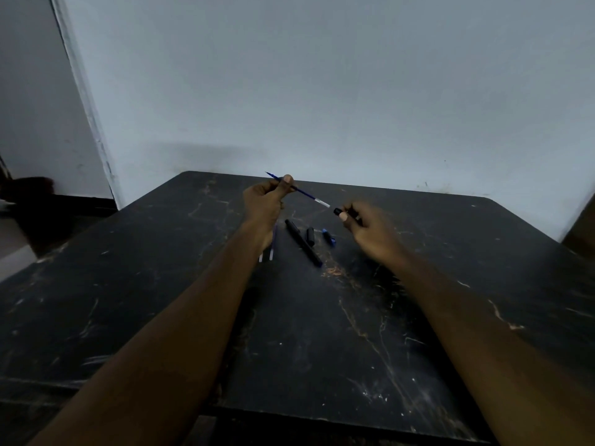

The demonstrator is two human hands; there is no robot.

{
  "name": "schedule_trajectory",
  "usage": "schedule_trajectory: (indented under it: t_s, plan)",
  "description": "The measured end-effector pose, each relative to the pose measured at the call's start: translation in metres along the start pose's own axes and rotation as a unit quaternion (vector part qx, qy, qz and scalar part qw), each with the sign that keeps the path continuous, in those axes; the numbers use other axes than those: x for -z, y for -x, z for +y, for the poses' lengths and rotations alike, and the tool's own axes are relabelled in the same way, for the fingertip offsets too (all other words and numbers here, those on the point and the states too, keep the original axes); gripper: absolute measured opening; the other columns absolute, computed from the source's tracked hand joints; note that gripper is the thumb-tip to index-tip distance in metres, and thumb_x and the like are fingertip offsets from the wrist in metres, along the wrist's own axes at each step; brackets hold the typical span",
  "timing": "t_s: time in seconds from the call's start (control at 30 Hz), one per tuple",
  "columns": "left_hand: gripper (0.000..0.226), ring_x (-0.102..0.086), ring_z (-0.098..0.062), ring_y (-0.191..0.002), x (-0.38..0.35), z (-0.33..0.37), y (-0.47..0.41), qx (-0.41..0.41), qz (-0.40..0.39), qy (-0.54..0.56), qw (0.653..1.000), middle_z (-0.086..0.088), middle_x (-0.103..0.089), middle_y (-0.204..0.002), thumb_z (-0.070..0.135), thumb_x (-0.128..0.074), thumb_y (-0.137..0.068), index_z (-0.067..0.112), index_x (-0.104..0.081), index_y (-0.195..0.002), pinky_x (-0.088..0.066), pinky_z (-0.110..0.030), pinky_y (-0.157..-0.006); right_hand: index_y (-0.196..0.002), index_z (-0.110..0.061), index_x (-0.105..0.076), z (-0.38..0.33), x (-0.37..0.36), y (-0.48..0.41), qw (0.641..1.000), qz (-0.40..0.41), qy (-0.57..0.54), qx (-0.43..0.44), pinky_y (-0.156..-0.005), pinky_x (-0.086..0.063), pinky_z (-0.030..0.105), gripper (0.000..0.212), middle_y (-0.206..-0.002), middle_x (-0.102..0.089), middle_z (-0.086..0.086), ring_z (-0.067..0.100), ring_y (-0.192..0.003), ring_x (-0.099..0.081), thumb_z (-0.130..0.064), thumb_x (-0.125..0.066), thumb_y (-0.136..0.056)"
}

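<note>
We pinch the blue refill (pixel 306 192) in the left hand (pixel 262 204) above the table (pixel 128 284), tip toward 10 o'clock. We judge it light, thin and bendy, so best held mid-shaft. The right hand (pixel 370 233) grips the black barrel piece (pixel 338 211) just apart at 4 o'clock; its bore is not visible. Below lie 1 black pen (pixel 304 243), 1 cap (pixel 310 236) and 2 spare refills (pixel 272 249).
</note>
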State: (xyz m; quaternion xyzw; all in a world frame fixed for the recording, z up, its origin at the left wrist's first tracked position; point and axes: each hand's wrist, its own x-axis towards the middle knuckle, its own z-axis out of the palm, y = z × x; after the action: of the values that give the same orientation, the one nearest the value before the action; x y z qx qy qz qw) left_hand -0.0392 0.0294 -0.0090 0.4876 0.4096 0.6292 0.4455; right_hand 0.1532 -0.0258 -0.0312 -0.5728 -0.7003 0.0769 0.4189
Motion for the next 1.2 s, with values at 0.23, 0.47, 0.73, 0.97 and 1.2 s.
schedule_trajectory:
  t_s: [0.23,0.47,0.73,0.97,1.2]
  plan:
    - [0.025,-0.051,0.004,-0.053,-0.007,-0.005,0.002,-0.016,-0.028,-0.009,0.999,0.000,-0.071,-0.078,0.028,-0.070,-0.089,0.004,-0.076,-0.095,-0.041,-0.010,-0.044,-0.098,-0.008,-0.062,-0.007,-0.001,0.002,1.000,0.014,-0.021,0.016,-0.060,-0.034,0.008,0.011,-0.089,-0.056,0.000,0.000,-0.072,-0.046,-0.017,-0.056,-0.096]
    - [0.022,-0.068,-0.007,-0.074,-0.016,-0.007,0.008,-0.049,-0.091,0.001,0.995,-0.009,-0.073,-0.088,0.016,-0.073,-0.087,0.001,-0.067,-0.101,-0.051,-0.018,-0.055,-0.099,-0.004,-0.063,-0.012,-0.005,0.002,0.998,0.049,-0.034,0.012,-0.063,-0.037,0.019,0.014,-0.095,-0.060,0.007,0.018,-0.083,-0.052,-0.017,-0.059,-0.094]
    - [0.033,-0.056,-0.005,-0.062,-0.017,-0.004,0.017,-0.059,-0.149,-0.065,0.985,0.011,-0.072,-0.083,0.038,-0.055,-0.097,0.012,-0.075,-0.101,-0.042,-0.011,-0.053,-0.097,-0.001,-0.065,-0.017,-0.006,0.003,0.995,0.092,-0.032,0.025,-0.057,-0.033,0.008,0.015,-0.089,-0.060,0.007,0.013,-0.076,-0.050,-0.015,-0.061,-0.093]
    - [0.027,-0.052,-0.002,-0.063,-0.018,-0.009,0.016,-0.058,-0.181,-0.065,0.980,0.021,-0.071,-0.072,0.035,-0.057,-0.096,0.016,-0.076,-0.099,-0.038,-0.006,-0.048,-0.090,0.003,-0.066,-0.017,-0.008,0.003,0.996,0.083,-0.029,0.033,-0.057,-0.032,0.011,0.022,-0.084,-0.065,0.015,0.019,-0.073,-0.054,-0.015,-0.056,-0.096]
    - [0.034,-0.047,0.004,-0.068,-0.019,-0.013,0.014,-0.082,-0.197,-0.131,0.968,0.024,-0.041,-0.089,0.044,-0.056,-0.095,0.017,-0.076,-0.094,-0.043,-0.013,-0.064,-0.090,0.000,-0.065,-0.011,-0.009,0.002,0.994,0.089,-0.059,0.015,-0.061,-0.038,0.024,0.021,-0.082,-0.066,0.012,0.015,-0.068,-0.054,-0.016,-0.054,-0.097]
